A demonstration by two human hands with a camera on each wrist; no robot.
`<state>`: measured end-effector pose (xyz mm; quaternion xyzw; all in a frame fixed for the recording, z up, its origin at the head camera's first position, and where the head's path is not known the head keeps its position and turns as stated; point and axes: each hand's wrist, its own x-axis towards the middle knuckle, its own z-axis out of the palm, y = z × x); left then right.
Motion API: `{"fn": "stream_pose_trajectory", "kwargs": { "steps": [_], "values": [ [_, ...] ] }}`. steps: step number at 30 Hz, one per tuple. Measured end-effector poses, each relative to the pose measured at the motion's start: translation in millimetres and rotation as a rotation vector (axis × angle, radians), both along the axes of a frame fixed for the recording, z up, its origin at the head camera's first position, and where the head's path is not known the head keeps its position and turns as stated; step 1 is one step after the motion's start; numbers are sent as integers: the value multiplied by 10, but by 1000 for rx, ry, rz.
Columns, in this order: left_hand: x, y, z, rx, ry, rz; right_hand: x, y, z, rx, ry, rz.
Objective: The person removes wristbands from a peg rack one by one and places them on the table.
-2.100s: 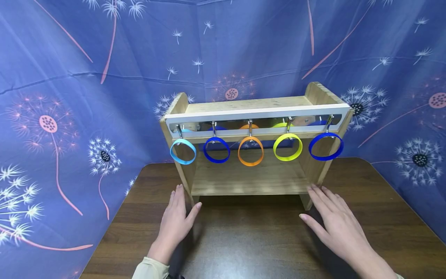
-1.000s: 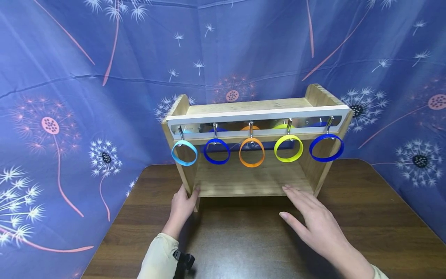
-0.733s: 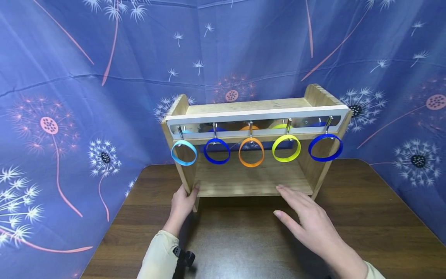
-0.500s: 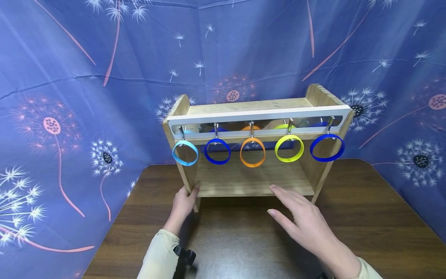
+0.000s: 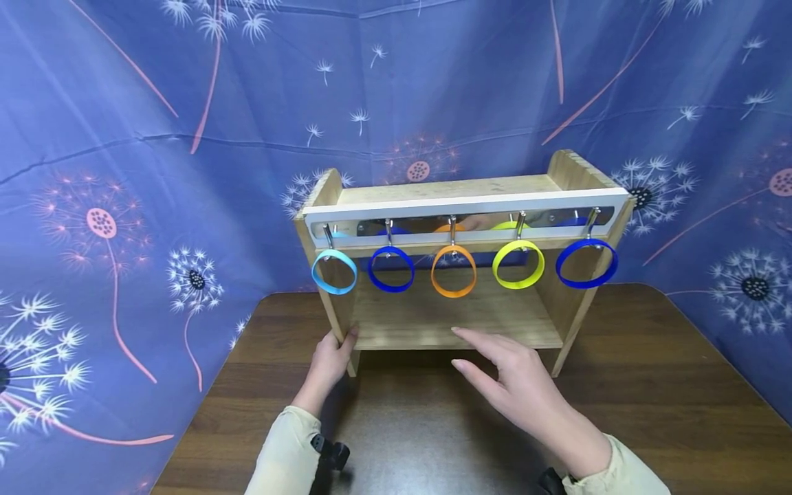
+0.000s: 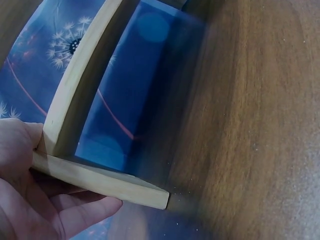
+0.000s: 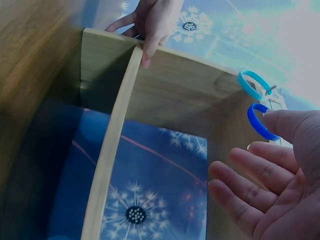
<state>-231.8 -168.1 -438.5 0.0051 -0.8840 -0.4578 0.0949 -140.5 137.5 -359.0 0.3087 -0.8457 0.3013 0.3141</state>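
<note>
Standing on a table (image 5: 427,433), a shelf unit (image 5: 482,246) has a hanging cloth (image 5: 396,82) behind it and five hooks (image 5: 389,234) side by side along its front rail (image 5: 470,205). Each hook bears one ring (image 5: 454,293), and we find the row in front of the opening between upper board (image 5: 445,188) and lower board (image 5: 408,320). At left, the left hand (image 5: 330,357) holds the left side panel (image 5: 345,309) where the lower board meets it (we see the thumb inside, fingers outside). The right hand (image 5: 510,375) is below the rings, before the lower board's right half.
</note>
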Motion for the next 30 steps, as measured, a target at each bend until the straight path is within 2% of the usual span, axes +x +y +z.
{"fn": "stream_pose_trajectory", "kwargs": {
  "steps": [4,12,16,26,30],
  "values": [
    [-11,-13,-17,-7,-7,2,-40,-102,38,-26,-3,31],
    [-32,-13,-42,-18,-2,17,-98,-298,167,-61,-141,112],
    [-28,-9,-43,-13,5,23,-131,-375,227,-75,-178,145],
    [-27,6,-58,-29,29,47,-213,-603,327,-78,-156,193],
    [-24,10,-64,-29,26,55,-255,-711,385,-121,-186,233]
  ]
}}
